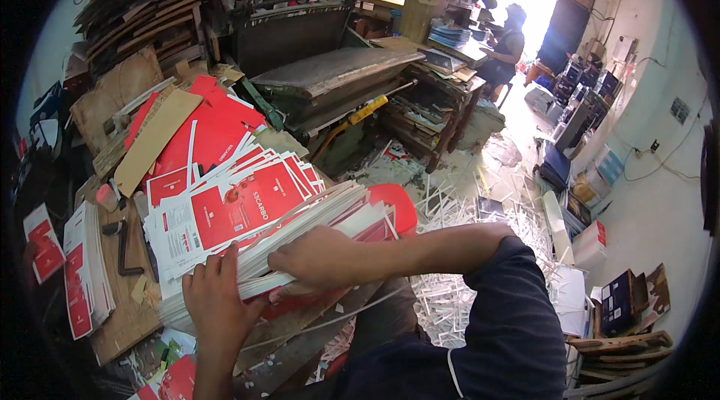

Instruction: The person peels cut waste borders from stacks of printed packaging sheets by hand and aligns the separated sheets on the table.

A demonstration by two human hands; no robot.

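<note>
A thick stack of red and white printed sheets (251, 201) lies fanned out on the worktable in front of me. At its near edge, my left hand (214, 299) lays its fingers over the white borders, with its thumb stretched along the side. My right hand (319, 259) is curled around the stack's right part, fingers bent in at the edges of the sheets. Its fingertips are partly hidden among the paper. More sheet edges (367, 224) rise just beyond the right hand, beside a red plastic chair back (396, 205).
Left on the wooden table (124, 317) are another printed stack (84, 272), a black metal clamp-like piece (122, 246) and a cardboard strip (157, 130). A large dark machine (315, 77) with a yellow-gripped lever (367, 109) stands ahead. Paper strips (450, 302) litter the floor; another person (510, 51) is far back.
</note>
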